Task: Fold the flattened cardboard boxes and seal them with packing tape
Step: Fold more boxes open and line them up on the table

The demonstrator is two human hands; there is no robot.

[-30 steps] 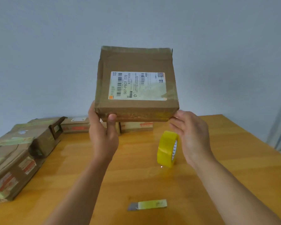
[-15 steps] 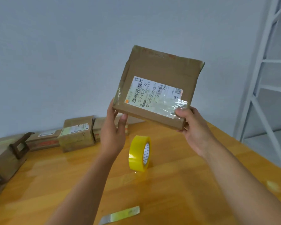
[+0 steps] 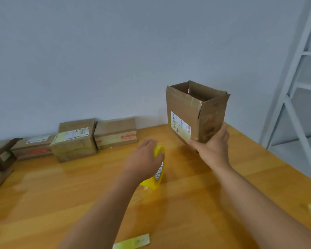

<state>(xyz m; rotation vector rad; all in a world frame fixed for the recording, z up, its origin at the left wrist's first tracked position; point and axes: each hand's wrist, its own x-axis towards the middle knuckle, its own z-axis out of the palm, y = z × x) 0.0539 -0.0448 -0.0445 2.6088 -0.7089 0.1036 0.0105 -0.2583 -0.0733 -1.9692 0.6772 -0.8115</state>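
The right hand (image 3: 212, 147) grips the lower corner of a brown cardboard box with a white shipping label (image 3: 196, 112), thumb along the labelled face and fingers curled up the adjoining side, holding it tilted above the far right part of the glossy orange-brown wooden table (image 3: 61, 194); the box's top is open, its flaps standing upright. The left hand (image 3: 144, 159) curls over the top of a yellow roll of packing tape (image 3: 157, 174), which stands on its edge on the table near the middle, just left of the held box. Near the front edge lies a short, pale yellow-green strip (image 3: 132, 241), blurred. Along the back edge, against the grey wall, sits a row of sealed brown cardboard boxes with labels and red print (image 3: 75, 139), touching one another, and more taped cardboard (image 3: 0, 159) crowds the left edge. Bare tabletop stretches between the hands and the front edge and across to the right edge. Beyond that right edge stands a white metal shelving frame (image 3: 294, 87).
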